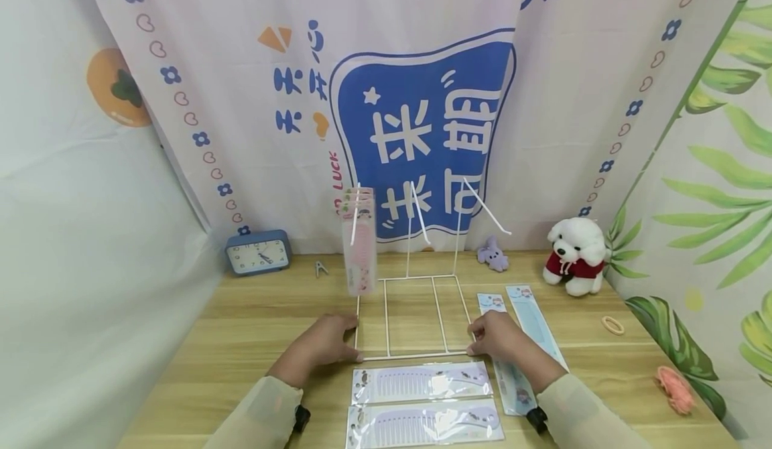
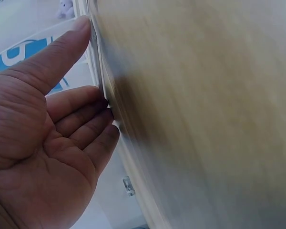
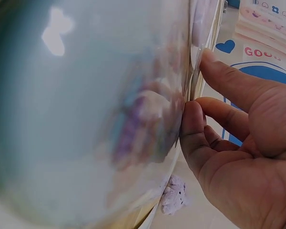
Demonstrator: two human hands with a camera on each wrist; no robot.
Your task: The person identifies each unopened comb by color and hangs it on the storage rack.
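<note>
A white wire display rack (image 1: pixel 416 354) stands upright on the table, its hooks pointing toward me. My left hand (image 1: pixel 326 342) holds the base at its front left corner, with the thumb at the corner and the fingers along the side wire. At the front right corner, my right hand (image 1: pixel 503 338) grips the base between thumb and fingers. Several packaged pink combs (image 1: pixel 362 254) hang from the left hook; the other two hooks are bare. Two packaged purple combs (image 1: pixel 422 383) lie flat in front of the rack. Beneath the right forearm are light-blue comb packages (image 1: pixel 539 325), partly hidden.
A blue clock (image 1: pixel 258 253) and a small clip (image 1: pixel 321 269) sit at the back left. Behind the rack's right side is a purple toy (image 1: pixel 493 254), with a white plush dog (image 1: pixel 577 258) farther right. A beige ring (image 1: pixel 612 325) and a coral hair clip (image 1: pixel 675 390) lie near the right edge.
</note>
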